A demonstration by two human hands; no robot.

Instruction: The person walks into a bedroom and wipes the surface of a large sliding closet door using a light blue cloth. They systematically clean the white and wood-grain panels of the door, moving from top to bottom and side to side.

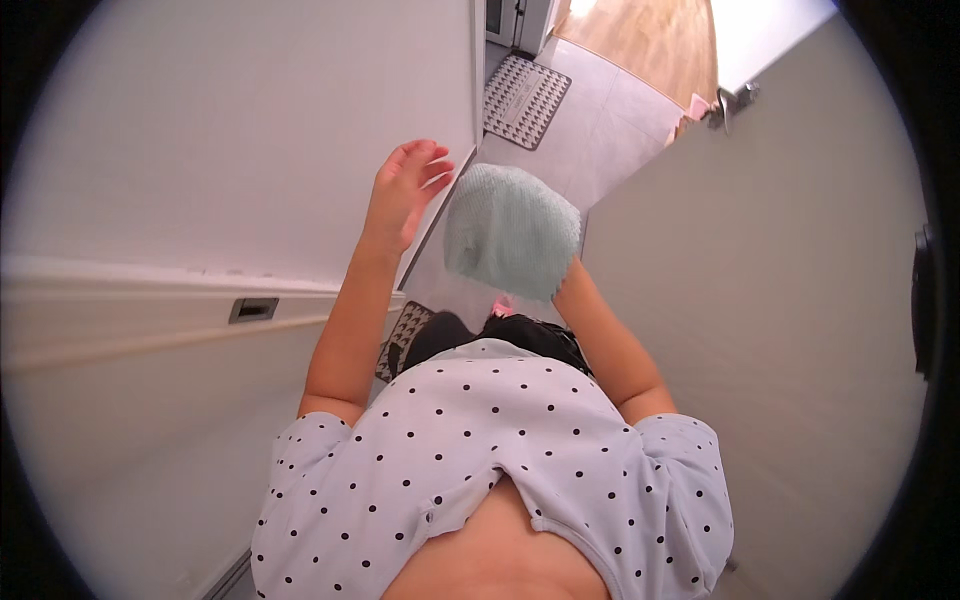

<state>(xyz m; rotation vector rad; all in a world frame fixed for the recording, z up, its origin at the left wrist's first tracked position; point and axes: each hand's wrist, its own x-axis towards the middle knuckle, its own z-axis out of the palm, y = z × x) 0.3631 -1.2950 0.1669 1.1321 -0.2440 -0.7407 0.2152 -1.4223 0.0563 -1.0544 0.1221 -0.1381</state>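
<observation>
The cloth [512, 230] already covers our right hand (its grip we cannot tell), apparently touching no surface yet; our left hand [406, 185], at eleven o'clock, is loosely spread.

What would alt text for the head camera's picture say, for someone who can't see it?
A pale green ribbed cloth hides the right hand of a person in a dotted shirt, seen from above. The bare left hand is raised beside it, fingers loosely bent. A pale door stands at right; a patterned mat lies on the floor beyond.
</observation>
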